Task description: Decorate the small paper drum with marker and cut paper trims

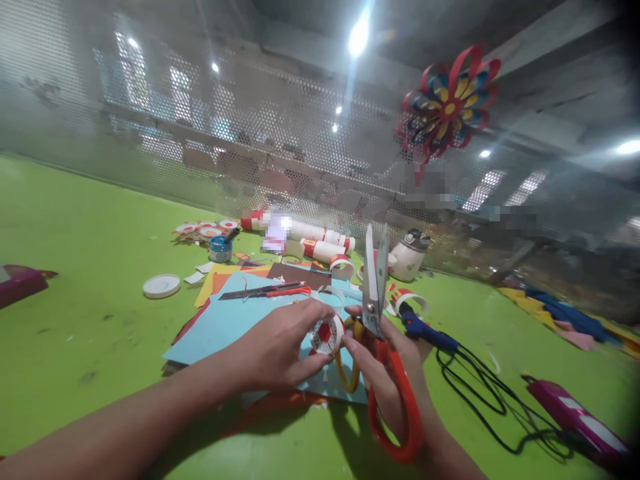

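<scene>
- The left hand [280,343] grips a white roll [338,335] between thumb and fingers, above the blue paper [250,320].
- The right hand [407,348] grasps the scissors [372,303], blades pointing up and slightly apart; its fingertips meet the roll's right side.
- A yellow ring [356,377] hangs at the right hand.
- The glue gun [425,331] lies right of the scissors on the green table [100,387].

The head camera is looking forward and down from the wearer's side of the table [95,227]. It is viewing the left hand [287,343] and right hand [393,367] closely at lower centre, while the mesh [310,143] is spanning the upper frame farther away, its base slanting down rightward.
</scene>
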### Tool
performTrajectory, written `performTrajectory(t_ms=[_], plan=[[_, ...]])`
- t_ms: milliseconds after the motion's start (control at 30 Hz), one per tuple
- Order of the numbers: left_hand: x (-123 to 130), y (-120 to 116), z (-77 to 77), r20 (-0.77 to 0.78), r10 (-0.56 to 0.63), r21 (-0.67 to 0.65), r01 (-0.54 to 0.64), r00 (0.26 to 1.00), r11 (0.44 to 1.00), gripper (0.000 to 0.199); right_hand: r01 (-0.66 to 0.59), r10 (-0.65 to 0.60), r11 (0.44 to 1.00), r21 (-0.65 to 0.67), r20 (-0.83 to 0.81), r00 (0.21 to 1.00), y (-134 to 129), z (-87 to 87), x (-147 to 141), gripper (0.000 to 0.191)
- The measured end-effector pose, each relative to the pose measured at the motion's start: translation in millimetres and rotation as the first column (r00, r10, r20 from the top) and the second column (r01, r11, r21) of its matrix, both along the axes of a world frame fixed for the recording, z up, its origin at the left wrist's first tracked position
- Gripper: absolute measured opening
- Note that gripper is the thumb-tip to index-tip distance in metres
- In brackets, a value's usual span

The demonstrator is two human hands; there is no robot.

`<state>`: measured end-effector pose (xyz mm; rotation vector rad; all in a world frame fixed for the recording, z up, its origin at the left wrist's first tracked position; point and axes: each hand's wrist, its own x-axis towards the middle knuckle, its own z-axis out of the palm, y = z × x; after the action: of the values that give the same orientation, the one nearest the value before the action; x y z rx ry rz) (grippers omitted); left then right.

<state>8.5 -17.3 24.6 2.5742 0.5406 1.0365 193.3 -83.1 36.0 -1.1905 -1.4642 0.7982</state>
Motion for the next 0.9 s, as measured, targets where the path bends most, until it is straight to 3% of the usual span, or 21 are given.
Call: performTrajectory(t_ms=[300, 533, 667, 767, 900], plan=[[0.4, -5.3, 1.9, 0.096, -0.011, 0.167, -0.005, 0.995, 0.986, 0.034, 0.049, -0.049, 0.999, 0.022, 0.013, 0.999, 1.7, -7.4, 1.3, 0.036], [0.0, -3.8, 5.0, 0.174, 0.09, -0.181, -0.058, 0.981, 0.982, 0.036, 0.111, -0.111, 0.994, -0.006, 0.063, 0.992, 5.8, -3.9, 3.2, 0.036], [-0.1, 1.6, 7.1, 0.232, 0.101, -0.436, 0.01, 0.967, 0.9, 0.04, 0.127, -0.127, 0.992, 0.011, 0.11, 0.986, 9.0, -1.4, 10.1, 0.035], [-1.7, 6.1, 11.0, 0.313, 0.126, -0.617, 0.101, 0.941, 0.78, 0.044, 0.112, -0.113, 0.994, 0.016, 0.163, 0.98, 11.7, -1.9, 14.8, 0.037], [-6.6, 11.4, 15.4, 0.375, 0.144, -0.743, 0.205, 0.916, 0.637, 0.043, 0.083, -0.089, 0.996, 0.046, 0.151, 0.984, 15.4, -4.3, 15.8, 0.045]])
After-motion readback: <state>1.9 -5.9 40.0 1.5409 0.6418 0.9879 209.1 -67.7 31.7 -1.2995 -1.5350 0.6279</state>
